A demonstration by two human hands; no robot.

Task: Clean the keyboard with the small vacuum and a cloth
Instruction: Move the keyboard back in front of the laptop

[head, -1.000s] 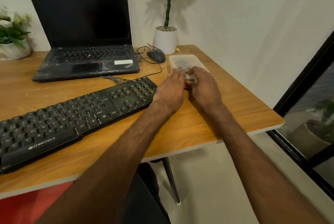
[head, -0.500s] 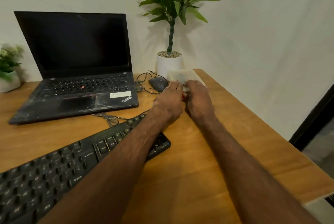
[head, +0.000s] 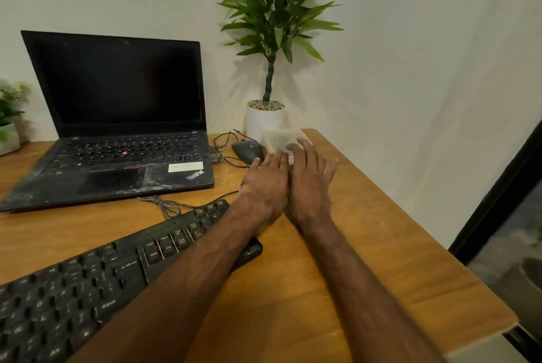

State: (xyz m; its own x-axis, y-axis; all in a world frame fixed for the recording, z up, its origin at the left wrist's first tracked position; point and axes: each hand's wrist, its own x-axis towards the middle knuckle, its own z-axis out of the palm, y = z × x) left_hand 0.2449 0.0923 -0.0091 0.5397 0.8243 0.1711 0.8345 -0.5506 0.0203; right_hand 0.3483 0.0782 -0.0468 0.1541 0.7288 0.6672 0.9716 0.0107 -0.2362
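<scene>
Both hands have changed shape in the last half second: the curl they held over the box's near edge has gone flat. My left hand (head: 265, 183) lies with fingers straight and close together, tips at the near edge of the translucent plastic box (head: 281, 136). My right hand (head: 311, 183) spreads its fingers over the cloudy lid. Neither pinches anything. I judge I'm getting the box open for the tools, so cleaning hasn't begun. The matte black keyboard (head: 88, 289), ridged with keys, lies back and left of my fingers, under my left forearm. A smooth, rounded mouse (head: 247, 150) sits just left of the fingertips.
</scene>
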